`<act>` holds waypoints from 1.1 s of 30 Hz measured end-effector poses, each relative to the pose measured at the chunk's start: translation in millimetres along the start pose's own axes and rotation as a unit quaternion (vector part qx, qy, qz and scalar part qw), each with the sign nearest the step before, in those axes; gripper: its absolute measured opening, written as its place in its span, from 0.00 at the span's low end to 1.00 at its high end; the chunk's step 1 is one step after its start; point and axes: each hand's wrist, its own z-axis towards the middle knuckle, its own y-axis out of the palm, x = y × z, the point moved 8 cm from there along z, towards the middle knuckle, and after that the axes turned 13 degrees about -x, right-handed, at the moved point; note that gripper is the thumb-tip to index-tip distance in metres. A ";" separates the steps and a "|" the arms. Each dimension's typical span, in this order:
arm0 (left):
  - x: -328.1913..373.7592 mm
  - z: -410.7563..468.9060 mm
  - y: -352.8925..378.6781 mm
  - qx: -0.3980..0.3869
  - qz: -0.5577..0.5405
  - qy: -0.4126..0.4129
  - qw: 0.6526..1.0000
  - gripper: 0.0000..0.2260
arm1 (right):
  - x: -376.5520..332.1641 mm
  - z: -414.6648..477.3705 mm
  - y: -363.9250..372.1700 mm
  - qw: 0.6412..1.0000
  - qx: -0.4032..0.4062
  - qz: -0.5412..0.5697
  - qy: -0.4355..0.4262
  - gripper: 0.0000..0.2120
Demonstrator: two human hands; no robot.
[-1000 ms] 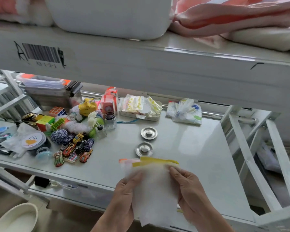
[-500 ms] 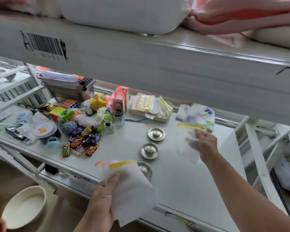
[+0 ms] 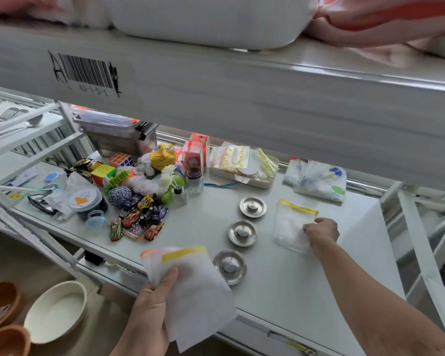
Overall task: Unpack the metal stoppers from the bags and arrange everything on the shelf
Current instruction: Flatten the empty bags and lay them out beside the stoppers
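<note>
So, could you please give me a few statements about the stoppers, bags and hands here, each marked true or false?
1. Three metal stoppers lie unpacked on the shelf. True.
2. The left hand is empty. False: it holds bags with yellow strips.
3. The right hand touches a flat yellow-topped bag on the shelf. True.
4. The stoppers are stacked on each other. False: they lie apart in a rough line.
5. The toy cars sit right of the stoppers. False: they are to the left.
</note>
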 end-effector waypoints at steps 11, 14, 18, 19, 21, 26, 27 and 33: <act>-5.0 3.5 32.7 -0.087 0.042 -0.047 0.994 0.11 | -12.9 -100.4 7.1 0.993 -0.029 0.028 -0.113 0.16; -6.7 3.3 52.3 -0.123 0.081 -0.061 0.987 0.13 | 6.4 -182.4 55.7 0.940 -0.291 0.168 -0.066 0.10; -11.6 -0.9 70.0 -0.154 0.105 -0.073 0.980 0.18 | 21.0 -255.0 73.4 0.881 -0.425 0.205 -0.043 0.11; -13.7 -1.1 71.5 -0.157 0.105 -0.078 0.979 0.19 | 21.6 -258.7 68.9 0.882 -0.411 0.226 -0.050 0.11; -20.1 -0.9 71.7 -0.153 0.097 -0.096 0.979 0.19 | 23.8 -256.9 57.8 0.889 -0.373 0.258 -0.057 0.10; -27.6 6.0 68.2 -0.144 0.091 -0.099 0.980 0.19 | 28.2 -248.8 33.0 0.901 -0.319 0.284 -0.078 0.04; -26.6 5.4 67.1 -0.142 0.097 -0.097 0.980 0.19 | 29.0 -242.4 23.8 0.904 -0.298 0.296 -0.079 0.03; -22.0 -0.1 50.3 -0.103 0.099 -0.099 0.985 0.19 | 24.7 -150.9 -64.4 0.937 -0.127 0.301 -0.120 0.07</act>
